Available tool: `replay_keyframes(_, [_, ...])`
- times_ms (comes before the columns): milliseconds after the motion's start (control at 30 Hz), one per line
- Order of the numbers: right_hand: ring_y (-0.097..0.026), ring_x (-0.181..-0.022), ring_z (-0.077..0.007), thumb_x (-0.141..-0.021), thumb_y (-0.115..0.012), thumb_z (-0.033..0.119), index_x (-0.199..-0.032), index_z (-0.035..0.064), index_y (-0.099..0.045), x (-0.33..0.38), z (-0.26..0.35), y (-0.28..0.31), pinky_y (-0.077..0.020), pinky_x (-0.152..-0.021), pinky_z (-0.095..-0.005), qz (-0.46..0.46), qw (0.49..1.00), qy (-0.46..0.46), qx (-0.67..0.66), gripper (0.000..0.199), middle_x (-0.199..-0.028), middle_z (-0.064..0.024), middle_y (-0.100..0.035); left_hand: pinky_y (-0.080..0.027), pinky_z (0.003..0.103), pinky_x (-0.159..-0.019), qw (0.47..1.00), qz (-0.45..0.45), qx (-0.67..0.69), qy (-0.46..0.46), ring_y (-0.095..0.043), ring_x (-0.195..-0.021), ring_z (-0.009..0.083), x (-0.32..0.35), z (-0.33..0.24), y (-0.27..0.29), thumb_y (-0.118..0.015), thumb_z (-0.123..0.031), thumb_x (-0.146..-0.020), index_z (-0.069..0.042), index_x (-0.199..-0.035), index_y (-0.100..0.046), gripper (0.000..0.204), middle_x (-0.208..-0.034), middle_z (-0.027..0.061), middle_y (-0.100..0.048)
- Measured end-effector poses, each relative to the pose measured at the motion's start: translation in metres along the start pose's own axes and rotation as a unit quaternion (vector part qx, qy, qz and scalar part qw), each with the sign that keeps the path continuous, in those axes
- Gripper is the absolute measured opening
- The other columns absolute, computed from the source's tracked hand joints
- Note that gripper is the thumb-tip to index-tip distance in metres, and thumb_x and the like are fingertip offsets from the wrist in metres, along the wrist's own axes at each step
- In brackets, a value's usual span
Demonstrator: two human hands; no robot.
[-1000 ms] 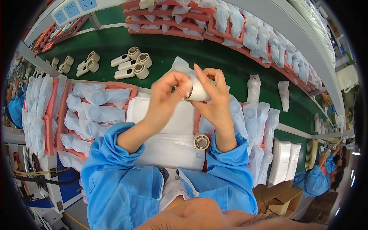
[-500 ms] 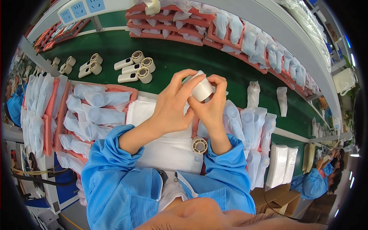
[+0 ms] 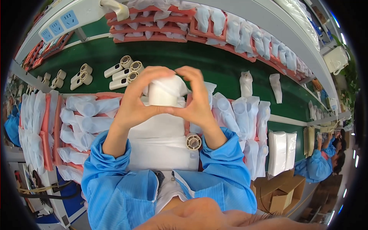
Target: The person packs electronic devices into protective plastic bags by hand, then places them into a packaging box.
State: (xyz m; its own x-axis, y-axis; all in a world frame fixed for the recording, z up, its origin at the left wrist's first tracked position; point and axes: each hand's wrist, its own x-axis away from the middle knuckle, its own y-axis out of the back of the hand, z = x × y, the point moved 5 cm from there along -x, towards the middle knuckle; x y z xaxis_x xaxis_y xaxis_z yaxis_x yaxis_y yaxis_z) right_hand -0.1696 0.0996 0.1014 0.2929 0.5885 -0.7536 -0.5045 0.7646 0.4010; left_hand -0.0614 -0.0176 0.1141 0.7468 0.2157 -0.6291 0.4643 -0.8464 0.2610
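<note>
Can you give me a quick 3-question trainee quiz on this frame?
1. True or false: both hands hold the white bagged part.
2. Where do the bare white handheld units lie? A) green belt B) cardboard box C) red tray
3. What round item sits by the right wrist?

Key: 1 true; the left hand and right hand grip it together. 2 A, on the green belt. 3 A beige grille disc.

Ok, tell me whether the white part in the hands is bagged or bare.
Bagged: a thin white bag wraps it, puckering over its top between the left hand and right hand.
</note>
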Motion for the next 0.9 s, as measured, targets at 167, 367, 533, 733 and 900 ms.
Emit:
replay_keyframes(167, [-0.061, -0.097, -0.0320, -0.066, -0.081, 0.011, -0.104, 0.0011, -0.054, 0.018, -0.032, -0.009, -0.0515, -0.073, -0.0381, 0.155, 0.975, -0.053, -0.151, 0.048, -0.108, -0.0173, -0.058, -0.043, 0.036, -0.096, 0.987, -0.143, 0.068, -0.034, -0.053, -0.115, 0.0230, 0.002, 0.007, 0.005, -0.085, -0.012, -0.067, -0.008, -0.108, -0.067, 0.045, -0.130, 0.0094, -0.052])
replay_keyframes(367, [-0.061, -0.083, -0.0408, -0.068, -0.073, 0.003, -0.100, -0.0016, -0.052, 0.012, -0.030, 0.006, -0.0485, -0.067, -0.0412, -0.020, 0.975, -0.090, 0.205, 0.038, -0.088, -0.0194, -0.061, -0.033, 0.039, -0.105, 0.981, -0.184, -0.023, 0.059, -0.044, -0.125, 0.0259, 0.013, 0.015, -0.015, -0.083, -0.013, -0.069, -0.006, -0.107, -0.065, 0.042, -0.135, 0.0102, -0.046])
replay_keyframes(533, [-0.060, -0.085, -0.0427, -0.069, -0.071, 0.003, -0.098, -0.0019, -0.052, 0.017, -0.029, -0.005, -0.0491, -0.067, -0.0416, 0.016, 0.977, -0.098, 0.191, 0.034, -0.085, -0.0210, -0.061, -0.036, 0.035, -0.099, 0.976, -0.179, -0.122, -0.028, -0.046, -0.121, 0.0220, 0.014, -0.004, -0.019, -0.081, -0.011, -0.071, -0.004, -0.094, -0.068, 0.027, -0.128, 0.0067, -0.050])
replay_keyframes(733, [-0.063, -0.082, -0.0295, -0.075, -0.075, 0.009, -0.100, -0.0006, -0.056, 0.019, -0.036, -0.004, -0.0499, -0.068, -0.0353, 0.039, 0.980, -0.197, -0.008, 0.033, -0.090, -0.0163, -0.064, -0.043, 0.030, -0.085, 0.957, -0.183, -0.227, 0.011, -0.054, -0.104, 0.0182, 0.001, 0.006, -0.001, -0.080, -0.013, -0.074, -0.003, -0.082, -0.068, 0.017, -0.114, 0.0050, -0.053])
replay_keyframes(900, [-0.058, -0.078, -0.0114, -0.081, -0.077, 0.017, -0.106, 0.0007, -0.060, 0.028, -0.077, 0.005, -0.0490, -0.070, -0.0282, 0.163, 0.940, -0.272, -0.127, 0.035, -0.092, -0.0070, -0.066, -0.046, 0.029, -0.073, 0.966, -0.155, -0.060, 0.199, -0.058, -0.084, 0.0194, -0.030, 0.076, 0.032, -0.077, -0.017, -0.079, -0.004, -0.088, -0.067, 0.019, -0.103, 0.0056, -0.054])
